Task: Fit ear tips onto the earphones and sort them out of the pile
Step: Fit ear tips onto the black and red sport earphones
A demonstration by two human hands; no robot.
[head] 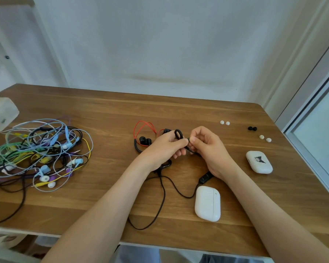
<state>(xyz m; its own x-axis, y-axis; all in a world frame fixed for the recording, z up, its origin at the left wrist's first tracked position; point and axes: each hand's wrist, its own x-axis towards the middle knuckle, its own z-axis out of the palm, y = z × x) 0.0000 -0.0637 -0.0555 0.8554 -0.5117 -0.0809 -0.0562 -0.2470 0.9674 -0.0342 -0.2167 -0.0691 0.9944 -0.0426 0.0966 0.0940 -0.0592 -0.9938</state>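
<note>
Start only | my left hand (165, 147), right hand (207, 147) pinch black earphone (179, 134) | pile (40, 152) waits, left edge of table (103, 114)

Open bench (112, 111) runs along the far edge and between the tangled earphone pile (38, 152) at left and the red-corded earphones (145, 140), while loose ear tips (222, 122), two white charging cases (207, 203) and a trailing black cable (162, 202) clutter the right and near-middle.
</note>
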